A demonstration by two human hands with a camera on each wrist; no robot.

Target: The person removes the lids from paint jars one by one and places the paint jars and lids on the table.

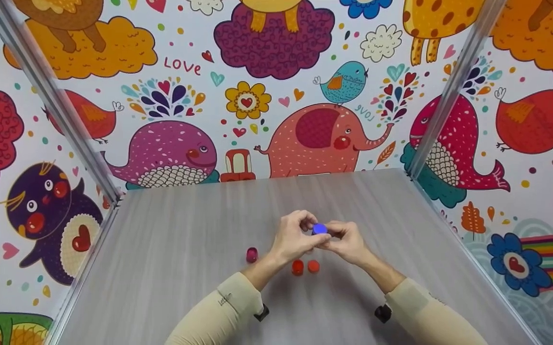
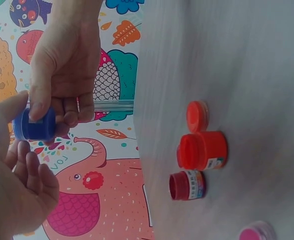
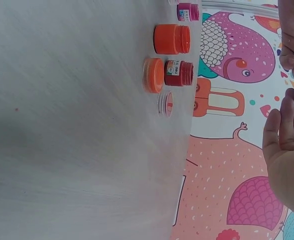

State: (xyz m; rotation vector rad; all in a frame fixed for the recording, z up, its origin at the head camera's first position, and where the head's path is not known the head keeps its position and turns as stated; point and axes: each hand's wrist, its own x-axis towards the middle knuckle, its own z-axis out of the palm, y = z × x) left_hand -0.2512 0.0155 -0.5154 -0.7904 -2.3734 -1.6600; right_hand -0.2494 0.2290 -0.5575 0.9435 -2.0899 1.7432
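Observation:
Both hands meet at a blue paint jar (image 1: 320, 229), raised above the grey table. My left hand (image 1: 294, 235) pinches it from the left, thumb on the near side. From the other side, my right hand (image 1: 347, 241) grips it with thumb and fingers. The left wrist view shows the right thumb pressed on the side of the jar (image 2: 39, 125). Below the hands stand an orange-red jar (image 1: 297, 267) and an orange lid (image 1: 313, 266). A small red jar (image 3: 179, 73), its mouth uncovered, is hidden behind the left hand in the head view.
A magenta jar (image 1: 252, 255) stands left of the left forearm. In the right wrist view, a reddish lid (image 3: 165, 104) lies beside the orange lid. Patterned walls with metal corner posts (image 1: 434, 120) border the grey table (image 1: 185, 230).

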